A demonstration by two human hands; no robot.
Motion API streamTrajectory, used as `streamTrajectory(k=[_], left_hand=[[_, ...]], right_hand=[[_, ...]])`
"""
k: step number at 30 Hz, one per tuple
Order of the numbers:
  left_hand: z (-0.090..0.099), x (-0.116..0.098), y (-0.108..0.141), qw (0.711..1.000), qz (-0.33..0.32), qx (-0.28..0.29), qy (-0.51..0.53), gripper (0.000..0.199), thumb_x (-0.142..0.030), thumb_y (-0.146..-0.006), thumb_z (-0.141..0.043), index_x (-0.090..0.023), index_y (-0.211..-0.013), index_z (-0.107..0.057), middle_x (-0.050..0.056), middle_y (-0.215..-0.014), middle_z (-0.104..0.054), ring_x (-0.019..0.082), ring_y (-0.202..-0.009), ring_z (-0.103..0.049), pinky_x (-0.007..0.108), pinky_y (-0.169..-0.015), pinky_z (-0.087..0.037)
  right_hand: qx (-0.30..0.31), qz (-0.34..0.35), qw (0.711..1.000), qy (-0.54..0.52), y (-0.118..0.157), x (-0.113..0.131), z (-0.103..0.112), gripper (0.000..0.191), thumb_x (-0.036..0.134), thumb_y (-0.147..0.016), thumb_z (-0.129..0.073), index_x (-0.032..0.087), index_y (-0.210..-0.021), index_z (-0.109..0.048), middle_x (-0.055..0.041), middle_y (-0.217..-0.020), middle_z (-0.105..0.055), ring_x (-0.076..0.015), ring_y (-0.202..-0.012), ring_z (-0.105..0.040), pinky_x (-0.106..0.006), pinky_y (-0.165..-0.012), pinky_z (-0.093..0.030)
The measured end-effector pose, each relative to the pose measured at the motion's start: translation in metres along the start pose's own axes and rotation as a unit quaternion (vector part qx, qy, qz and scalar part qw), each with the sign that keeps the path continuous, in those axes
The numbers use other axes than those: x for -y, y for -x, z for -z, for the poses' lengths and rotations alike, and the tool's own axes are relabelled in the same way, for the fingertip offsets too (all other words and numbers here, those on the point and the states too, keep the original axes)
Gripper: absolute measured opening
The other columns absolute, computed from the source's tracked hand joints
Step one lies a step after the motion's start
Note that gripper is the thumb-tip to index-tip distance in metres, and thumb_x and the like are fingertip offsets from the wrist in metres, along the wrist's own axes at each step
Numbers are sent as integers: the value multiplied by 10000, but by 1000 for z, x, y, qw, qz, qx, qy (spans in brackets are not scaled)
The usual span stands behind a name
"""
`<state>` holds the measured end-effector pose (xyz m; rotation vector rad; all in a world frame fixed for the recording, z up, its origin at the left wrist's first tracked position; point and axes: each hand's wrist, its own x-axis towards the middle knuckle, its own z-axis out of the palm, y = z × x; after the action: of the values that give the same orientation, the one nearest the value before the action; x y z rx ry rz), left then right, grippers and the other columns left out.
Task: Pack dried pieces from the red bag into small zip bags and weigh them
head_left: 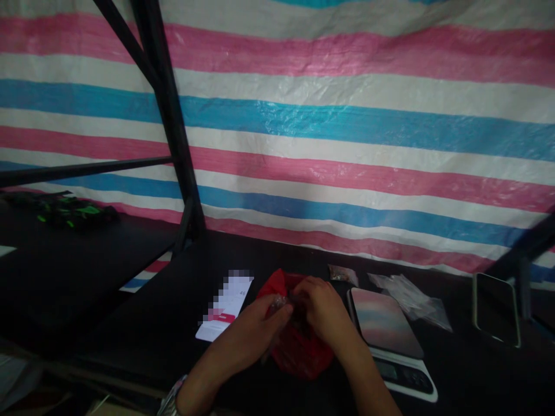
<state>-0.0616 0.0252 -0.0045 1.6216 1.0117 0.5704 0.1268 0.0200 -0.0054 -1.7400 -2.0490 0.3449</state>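
A red plastic bag sits on the black table with its mouth open, right under both hands. My left hand is closed on a small clear plastic bag, pinched between thumb and fingers over the red bag's left side. Reaching into the red bag's mouth from the right is my right hand, its fingers curled together. What those fingertips hold, if anything, is hidden, and the red bag's contents are too dark to make out. Just right of my right hand lies a digital scale with nothing on its plate.
Left of the red bag lies a bright, partly blurred screen or sheet. Behind the scale are a small filled packet and clear plastic bags. A phone lies far right. Black metal posts stand before a striped tarp.
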Motion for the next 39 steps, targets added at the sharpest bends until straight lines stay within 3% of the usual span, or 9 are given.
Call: streamTrajectory(k=[2, 6, 9, 15, 24, 28, 33, 36, 39], left_hand=[[5, 0, 0, 1000, 3, -20, -4, 397, -594, -987, -499, -225, -890, -610, -46, -683, -568, 160, -595, -496, 293, -607, -386], [10, 3, 0, 995, -12, -85, -43, 383, -560, -980, -511, -214, -929, -666, 19, -808, -668, 220, -760, -610, 327, -712, -444], [8, 8, -3, 991, -15, -120, -63, 373, -541, -977, -529, -209, -898, -680, 41, -847, -689, 244, -827, -635, 346, -757, -456], [1, 10, -13, 990, -11, -105, 99, 478, -648, -942, -590, -192, -1003, -720, 45, -892, -763, 240, -840, -687, 328, -745, -515], [4, 7, -19, 950, 19, -136, 279, 528, -699, -776, -792, -202, -949, -749, 42, -879, -797, 250, -847, -753, 375, -859, -579], [2, 9, -22, 945, 28, -153, 289, 611, -764, -733, -790, -188, -934, -753, 48, -839, -791, 249, -796, -751, 387, -815, -590], [4, 10, -24, 957, 23, -135, 257, 581, -745, -810, -743, -203, -1019, -759, 33, -833, -791, 228, -762, -739, 355, -770, -586], [7, 9, -23, 973, -27, -133, 187, 499, -659, -861, -738, -207, -1074, -750, 40, -900, -794, 239, -851, -737, 336, -798, -576], [6, 9, -22, 981, -55, -154, 107, 424, -539, -892, -717, -211, -1159, -742, 76, -1055, -785, 289, -1032, -721, 391, -952, -560]], right_hand=[[7, -9, 999, 31, -2, -1, 1, 443, -60, -848, -518, 198, -1094, -780, -90, -1195, -769, -249, -1127, -691, -363, -995, -460], [38, -15, 990, 133, -6, 2, 5, 523, -95, -810, -477, 167, -1152, -774, -148, -1252, -730, -317, -1169, -673, -419, -1007, -477], [56, 3, 987, 149, -9, 4, 2, 530, -91, -826, -449, 144, -1168, -778, -178, -1269, -718, -336, -1199, -667, -436, -1028, -487], [49, 31, 998, -4, -12, -4, -11, 568, -79, -818, -483, 186, -1228, -771, -116, -1295, -730, -231, -1215, -698, -319, -1054, -494], [32, 35, 986, -159, -12, -11, -19, 573, -92, -743, -512, 195, -1139, -810, -86, -1191, -816, -223, -1124, -753, -318, -999, -535], [33, 18, 971, -235, -8, -12, -20, 530, -59, -770, -527, 204, -1127, -818, -79, -1163, -833, -229, -1100, -776, -330, -988, -563], [48, -3, 948, -315, -2, -18, -18, 430, 25, -824, -559, 209, -1126, -805, -64, -1130, -841, -240, -1076, -789, -383, -1017, -572], [39, -13, 935, -353, -3, -27, -18, 386, 80, -824, -602, 203, -1138, -790, -71, -1134, -836, -249, -1091, -781, -416, -1029, -572], [11, -9, 914, -405, -5, -36, -10, 312, 191, -833, -690, 212, -1132, -778, -83, -1130, -831, -264, -1085, -775, -443, -1026, -576]])
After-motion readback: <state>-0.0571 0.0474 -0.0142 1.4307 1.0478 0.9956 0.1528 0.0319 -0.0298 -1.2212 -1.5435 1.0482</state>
